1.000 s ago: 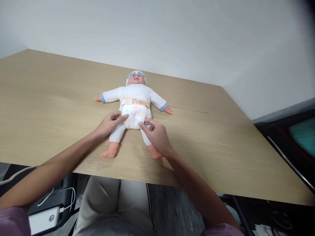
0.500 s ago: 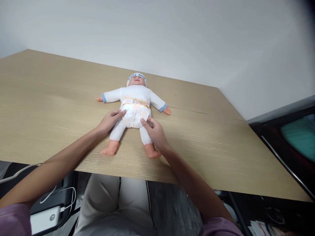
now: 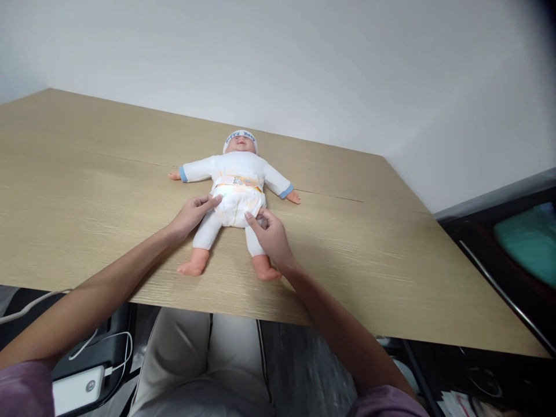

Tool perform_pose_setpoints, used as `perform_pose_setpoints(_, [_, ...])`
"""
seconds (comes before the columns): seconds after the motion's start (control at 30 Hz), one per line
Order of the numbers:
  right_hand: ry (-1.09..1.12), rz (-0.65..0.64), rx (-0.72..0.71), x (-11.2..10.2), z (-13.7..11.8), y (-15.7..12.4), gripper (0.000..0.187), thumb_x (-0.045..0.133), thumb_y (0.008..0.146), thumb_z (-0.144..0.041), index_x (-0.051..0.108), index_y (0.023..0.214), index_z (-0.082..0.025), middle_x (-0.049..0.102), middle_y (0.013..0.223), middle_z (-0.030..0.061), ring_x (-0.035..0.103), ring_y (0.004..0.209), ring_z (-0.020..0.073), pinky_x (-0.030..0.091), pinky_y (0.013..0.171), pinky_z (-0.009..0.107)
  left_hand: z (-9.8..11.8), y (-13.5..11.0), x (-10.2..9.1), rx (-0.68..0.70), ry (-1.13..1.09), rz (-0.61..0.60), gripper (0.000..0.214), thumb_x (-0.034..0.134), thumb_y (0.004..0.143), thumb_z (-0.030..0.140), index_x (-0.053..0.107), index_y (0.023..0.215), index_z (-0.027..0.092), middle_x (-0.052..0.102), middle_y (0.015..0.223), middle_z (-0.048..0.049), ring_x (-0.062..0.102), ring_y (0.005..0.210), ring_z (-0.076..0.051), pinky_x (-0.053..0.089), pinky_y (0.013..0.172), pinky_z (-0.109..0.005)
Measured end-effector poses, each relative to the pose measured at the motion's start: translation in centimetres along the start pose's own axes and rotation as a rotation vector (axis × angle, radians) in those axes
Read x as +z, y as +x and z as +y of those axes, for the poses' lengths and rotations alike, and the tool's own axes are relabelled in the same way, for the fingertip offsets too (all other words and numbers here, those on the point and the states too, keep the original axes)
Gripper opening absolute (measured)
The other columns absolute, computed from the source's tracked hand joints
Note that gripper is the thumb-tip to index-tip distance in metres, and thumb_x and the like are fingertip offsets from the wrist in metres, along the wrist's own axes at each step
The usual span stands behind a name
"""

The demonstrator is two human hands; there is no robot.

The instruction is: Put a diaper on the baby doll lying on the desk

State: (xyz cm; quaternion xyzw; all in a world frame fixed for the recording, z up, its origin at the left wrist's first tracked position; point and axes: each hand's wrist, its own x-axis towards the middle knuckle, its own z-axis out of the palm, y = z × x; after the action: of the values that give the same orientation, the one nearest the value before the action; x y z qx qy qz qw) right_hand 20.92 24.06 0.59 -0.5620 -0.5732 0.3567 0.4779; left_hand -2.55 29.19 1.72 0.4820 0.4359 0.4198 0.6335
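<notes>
A baby doll [image 3: 237, 165] in a white suit and a white cap lies on its back on the wooden table [image 3: 87, 191], arms spread, bare feet toward me. A white diaper [image 3: 237, 202] with an orange printed waistband is wrapped round its hips. My left hand [image 3: 191, 214] pinches the diaper's edge at the doll's right hip, fingers curled. My right hand [image 3: 271, 234] pinches the diaper's edge at the other leg opening, thumb and forefinger together, and covers part of that thigh.
The table's front edge runs just past the doll's feet, above my lap. Under the table at the left lie a white power bank [image 3: 76, 391] and white cables [image 3: 117, 347]. A dark surface with a teal object [image 3: 527, 240] stands at the right.
Both hands stay on the diaper's leg edges. My right hand has shifted slightly left along the edge. The view has drifted a little.
</notes>
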Motion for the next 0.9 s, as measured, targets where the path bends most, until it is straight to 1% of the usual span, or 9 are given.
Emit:
perform_pose_setpoints(0.17, [-0.035,0.000,-0.020,0.10,0.15,-0.06,0.048,0.073,0.097,-0.068,0.057,0.083,-0.026,0.042,0.071,-0.0060,0.032,0.066,0.0147,0.029,0.059,0.031,-0.02,0.07,0.17,0.005,-0.025,-0.003,0.060,0.097,0.078,0.071,0.072,0.089,0.018,0.074,0.087,-0.0025,0.062,0.076,-0.016,0.046,0.070,-0.028])
perform_pose_setpoints(0.3, [-0.034,-0.011,-0.035,0.14,0.32,-0.10,0.047,0.072,0.098,-0.067,0.055,0.081,-0.026,0.039,0.071,-0.0060,0.032,0.066,0.0153,0.026,0.060,0.032,0.02,0.09,0.23,0.007,-0.010,0.009,0.060,0.096,0.079,0.072,0.072,0.090,0.018,0.075,0.087,-0.0028,0.062,0.076,-0.016,0.046,0.070,-0.029])
perform_pose_setpoints(0.4, [-0.040,-0.012,-0.067,0.16,0.37,-0.16,0.047,0.072,0.100,-0.063,0.054,0.079,-0.026,0.041,0.075,-0.0050,0.033,0.068,0.0156,0.028,0.064,0.033,0.00,0.20,0.04,0.023,0.038,-0.017,0.061,0.093,0.081,0.075,0.072,0.091,0.019,0.074,0.087,-0.0037,0.062,0.076,-0.018,0.046,0.070,-0.030])
perform_pose_setpoints(0.5, [-0.048,-0.011,-0.091,0.24,0.46,-0.15,0.046,0.071,0.101,-0.062,0.053,0.079,-0.025,0.044,0.078,-0.0041,0.034,0.071,0.0159,0.031,0.067,0.033,-0.17,0.39,-0.26,0.068,0.114,-0.058,0.060,0.088,0.085,0.077,0.073,0.093,0.018,0.074,0.089,-0.0039,0.062,0.078,-0.019,0.046,0.071,-0.031])
perform_pose_setpoints(0.67, [-0.032,-0.002,-0.085,0.41,0.86,0.04,0.048,0.072,0.100,-0.061,0.050,0.077,-0.025,0.040,0.077,-0.0048,0.033,0.071,0.0157,0.030,0.067,0.032,-0.30,0.40,-0.50,0.164,0.265,-0.099,0.056,0.085,0.092,0.070,0.079,0.109,0.017,0.079,0.104,-0.0082,0.068,0.090,-0.023,0.051,0.077,-0.034])
perform_pose_setpoints(0.77, [0.003,-0.003,-0.074,0.44,0.98,0.19,0.048,0.071,0.100,-0.061,0.049,0.076,-0.026,0.039,0.077,-0.0049,0.033,0.070,0.0155,0.031,0.067,0.032,0.01,0.20,-0.44,0.214,0.384,-0.124,0.053,0.085,0.094,0.066,0.083,0.116,0.018,0.083,0.114,-0.0090,0.071,0.102,-0.027,0.053,0.086,-0.036])
perform_pose_setpoints(0.83, [0.021,-0.006,-0.061,0.44,0.98,0.29,0.049,0.072,0.099,-0.063,0.048,0.076,-0.026,0.039,0.076,-0.0049,0.033,0.070,0.0155,0.032,0.067,0.032,0.22,0.10,-0.40,0.209,0.393,-0.148,0.054,0.085,0.095,0.065,0.084,0.121,0.018,0.084,0.121,-0.0092,0.071,0.108,-0.028,0.053,0.091,-0.036])
perform_pose_setpoints(0.9, [0.031,-0.017,-0.050,0.41,0.97,0.36,0.049,0.071,0.099,-0.064,0.049,0.077,-0.026,0.040,0.076,-0.0049,0.033,0.071,0.0158,0.032,0.066,0.032,0.32,0.09,-0.41,0.163,0.335,-0.169,0.056,0.085,0.094,0.066,0.083,0.123,0.018,0.084,0.124,-0.0101,0.072,0.108,-0.028,0.053,0.091,-0.036])
